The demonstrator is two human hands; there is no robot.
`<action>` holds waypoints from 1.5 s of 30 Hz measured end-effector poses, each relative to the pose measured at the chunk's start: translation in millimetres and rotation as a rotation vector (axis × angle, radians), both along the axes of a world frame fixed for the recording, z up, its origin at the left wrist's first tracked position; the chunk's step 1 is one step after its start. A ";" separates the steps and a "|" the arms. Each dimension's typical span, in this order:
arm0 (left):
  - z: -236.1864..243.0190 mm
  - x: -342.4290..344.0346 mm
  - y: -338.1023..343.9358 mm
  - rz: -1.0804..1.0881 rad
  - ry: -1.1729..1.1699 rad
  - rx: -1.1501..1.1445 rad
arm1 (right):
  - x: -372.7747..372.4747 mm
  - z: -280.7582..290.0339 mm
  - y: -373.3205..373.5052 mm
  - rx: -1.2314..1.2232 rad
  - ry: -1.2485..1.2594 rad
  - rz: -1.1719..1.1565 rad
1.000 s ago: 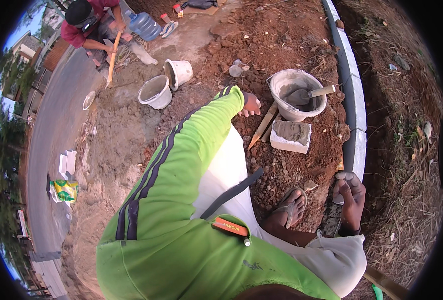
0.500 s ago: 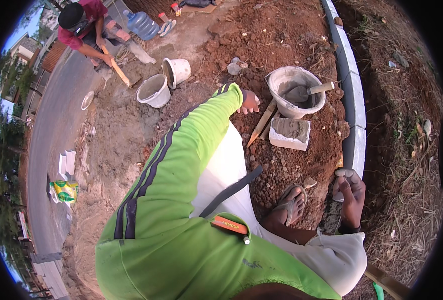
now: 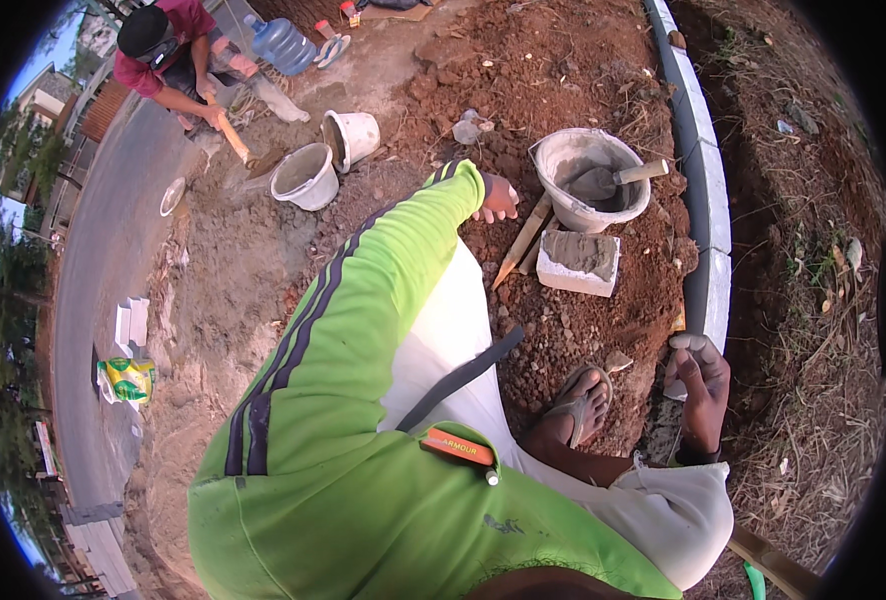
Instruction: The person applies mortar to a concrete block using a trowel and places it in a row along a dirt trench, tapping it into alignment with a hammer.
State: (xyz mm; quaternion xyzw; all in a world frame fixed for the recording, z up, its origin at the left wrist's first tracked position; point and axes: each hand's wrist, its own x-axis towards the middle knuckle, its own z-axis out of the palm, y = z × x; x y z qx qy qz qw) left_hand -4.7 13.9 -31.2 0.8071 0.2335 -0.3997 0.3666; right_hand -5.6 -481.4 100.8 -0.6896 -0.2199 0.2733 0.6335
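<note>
kerb row (image 3: 708, 190), of pale grey concrete, runs from the upper edge down to the right hand (image 3: 701, 388), which overlaps its near end in this view; the fingers are curled toward the thumb, and whether they grip anything cannot be told. the left hand (image 3: 499, 198) hangs at the end of a green sleeve (image 3: 363, 270), fingers loosely bent, palm hidden; its grip cannot be told. just beside it lie wooden stakes (image 3: 520, 245), next to a white block (image 3: 578, 278) topped with mortar. behind the block stands a bucket (image 3: 570, 213) with a trowel (image 3: 618, 178) resting in it. farther left, one pail (image 3: 308, 192) stands upright, near a tilted pail (image 3: 361, 138). beyond, a co-worker (image 3: 168, 60) holds a wooden handle (image 3: 231, 138) near a blue water jug (image 3: 283, 47).
</note>
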 end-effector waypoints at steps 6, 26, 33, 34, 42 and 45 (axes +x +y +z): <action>-1.0 -1.5 1.4 0.007 0.006 -0.002 | 0.5 -1.4 0.3 -0.005 -0.004 0.005; 3.0 -1.7 0.0 -0.004 0.002 -0.010 | 0.2 -1.5 -0.2 -0.001 -0.003 0.002; 6.5 -2.5 -0.9 -0.012 0.009 -0.017 | 1.3 -1.9 -0.9 0.006 -0.001 0.014; 6.8 -2.6 -0.4 -0.016 0.012 -0.019 | 1.4 -2.3 -0.9 0.004 -0.002 0.015; 12.4 -4.0 -6.8 -0.001 -0.001 0.010 | -0.1 -1.2 0.1 0.011 0.010 0.011; 14.3 -5.0 -7.9 0.001 0.001 0.008 | -0.2 -2.3 0.1 0.003 0.007 0.009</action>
